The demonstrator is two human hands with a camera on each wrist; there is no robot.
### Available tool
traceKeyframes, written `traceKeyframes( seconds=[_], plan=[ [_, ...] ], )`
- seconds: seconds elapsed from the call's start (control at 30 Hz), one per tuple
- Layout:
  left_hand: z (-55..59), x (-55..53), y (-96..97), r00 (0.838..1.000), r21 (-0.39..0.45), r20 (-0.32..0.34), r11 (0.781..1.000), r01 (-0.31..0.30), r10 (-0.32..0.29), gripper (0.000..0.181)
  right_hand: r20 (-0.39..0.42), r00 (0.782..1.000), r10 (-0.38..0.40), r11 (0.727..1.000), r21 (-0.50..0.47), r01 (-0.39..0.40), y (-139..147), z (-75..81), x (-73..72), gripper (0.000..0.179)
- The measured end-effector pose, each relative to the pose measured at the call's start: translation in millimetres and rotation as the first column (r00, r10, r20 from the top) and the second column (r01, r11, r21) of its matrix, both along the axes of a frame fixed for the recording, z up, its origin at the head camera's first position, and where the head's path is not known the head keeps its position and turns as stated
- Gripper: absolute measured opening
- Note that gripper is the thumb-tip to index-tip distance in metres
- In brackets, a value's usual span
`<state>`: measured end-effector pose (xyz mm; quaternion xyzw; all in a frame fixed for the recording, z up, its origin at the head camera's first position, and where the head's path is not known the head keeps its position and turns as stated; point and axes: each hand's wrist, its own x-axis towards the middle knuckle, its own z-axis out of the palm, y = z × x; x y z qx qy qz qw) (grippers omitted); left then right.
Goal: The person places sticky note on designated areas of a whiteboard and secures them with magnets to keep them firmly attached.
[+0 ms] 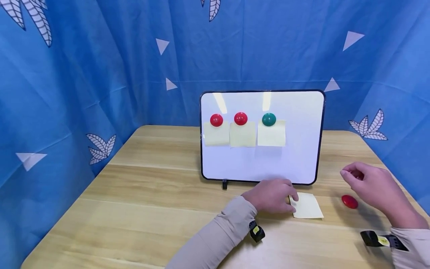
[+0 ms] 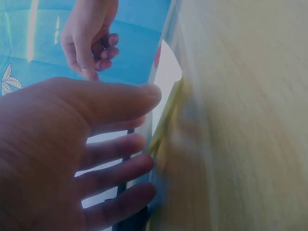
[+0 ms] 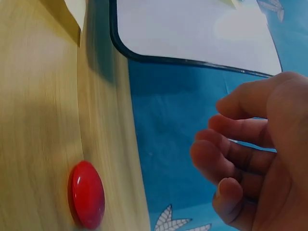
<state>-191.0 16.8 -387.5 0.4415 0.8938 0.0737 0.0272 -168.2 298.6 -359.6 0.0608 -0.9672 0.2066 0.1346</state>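
Observation:
A pale yellow sticky note [image 1: 307, 206] lies on the table in front of the whiteboard [image 1: 235, 164], one edge lifted in the left wrist view. My left hand [image 1: 272, 196] reaches to its left edge, with thumb and fingers parted and fingertips right at the paper. On the right, my right hand [image 1: 377, 186] hovers above the table with loosely curled fingers and nothing in them. Below it a round red magnet [image 1: 349, 201] rests on the wood, also seen in the right wrist view as a glossy red disc [image 3: 87, 195].
Three notes hang in a row on the board, under a red magnet [image 1: 216, 120], a second red magnet [image 1: 240, 118] and a green magnet [image 1: 269, 119]. A small black foot [image 1: 224, 184] supports the board. Blue patterned curtain [image 1: 134, 67] surrounds the wooden table [image 1: 134, 209].

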Motion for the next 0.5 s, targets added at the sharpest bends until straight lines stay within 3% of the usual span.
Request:
traceKeyframes(
  seconds=[0.27,0.5],
  plan=[
    [-2.8,1.5,3.7,0.999,-0.024,-0.025,0.999,-0.025,0.024,0.030,0.123,0.992,0.018,1.000,0.015,-0.020,14,-3.8,-3.1,0.029],
    [-3.8,4.9,5.8,0.995,-0.024,-0.092,0.999,-0.034,0.031,0.034,0.287,0.956,0.057,0.998,0.024,-0.066,29,-7.5,-1.7,0.044]
  ],
)
